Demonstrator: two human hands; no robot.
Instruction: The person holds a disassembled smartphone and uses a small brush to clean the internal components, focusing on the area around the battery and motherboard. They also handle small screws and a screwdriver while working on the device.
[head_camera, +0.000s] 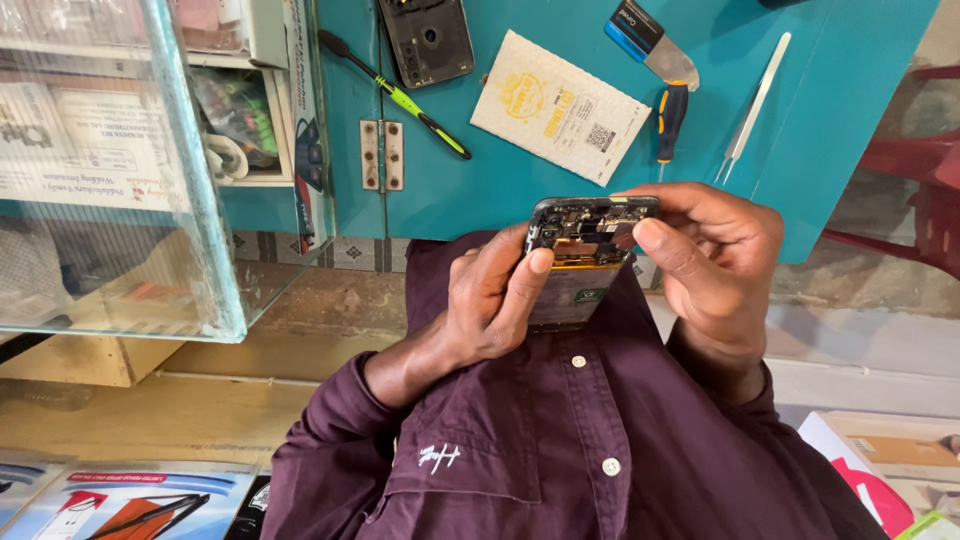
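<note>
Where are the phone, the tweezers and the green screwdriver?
Phone (585, 235), head view, on its open top with the bare parts showing.
Tweezers (755, 105), head view, on the middle of the metal arms.
Green screwdriver (405, 100), head view, on its green handle.

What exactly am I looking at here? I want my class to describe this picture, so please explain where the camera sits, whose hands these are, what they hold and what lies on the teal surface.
There is one picture, taken by a camera worn on a person's head and looking down, so the maroon buttoned shirt fills the bottom. No machine is involved: both bare hands belong to the wearer. The left hand and right hand together hold an opened dark smartphone with its inner parts exposed, thumbs resting on it.

On the teal work surface lie a black phone back cover, a green-and-black screwdriver, a cream printed packet, a metal scraper with a blue handle, a small dark screwdriver with a yellow band and silver tweezers. A glass display case stands at the picture's left.
</note>
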